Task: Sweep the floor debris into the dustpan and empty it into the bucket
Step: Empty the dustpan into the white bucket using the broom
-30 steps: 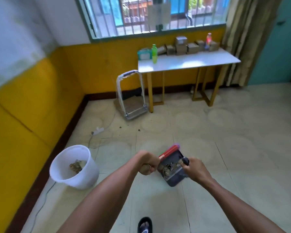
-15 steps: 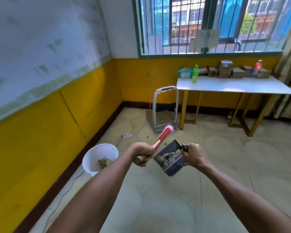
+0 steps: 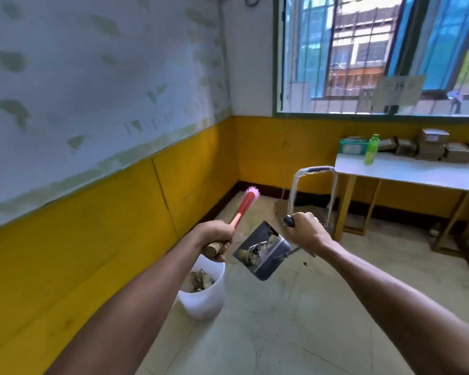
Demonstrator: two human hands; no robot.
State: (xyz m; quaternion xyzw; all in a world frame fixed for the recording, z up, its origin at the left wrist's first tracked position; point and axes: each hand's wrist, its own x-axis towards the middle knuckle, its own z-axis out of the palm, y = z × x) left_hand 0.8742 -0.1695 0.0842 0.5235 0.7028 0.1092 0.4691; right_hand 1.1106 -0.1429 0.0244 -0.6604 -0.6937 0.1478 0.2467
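Observation:
My left hand (image 3: 216,239) grips the wooden handle of a red brush (image 3: 243,207) whose pink bristles point up and away. My right hand (image 3: 303,231) holds the black handle of a dark dustpan (image 3: 266,262), raised off the floor and tilted. Crumpled paper debris (image 3: 255,251) lies inside the pan against its comb edge. A white bucket (image 3: 205,299) stands on the floor by the yellow wall, below my left hand and to the left of the pan. Scraps (image 3: 199,281) lie inside the bucket, and my left forearm hides part of its rim.
The yellow-and-white wall (image 3: 92,212) runs close on the left. A folded hand trolley (image 3: 313,190) leans by the far wall. A white table (image 3: 406,171) with a green bottle (image 3: 371,150) and several boxes stands at the right under the window. Tiled floor (image 3: 295,334) lies below.
My view has swung left and up toward the corner. Both hands have carried the brush and loaded dustpan toward the bucket, which now sits just below my left hand.

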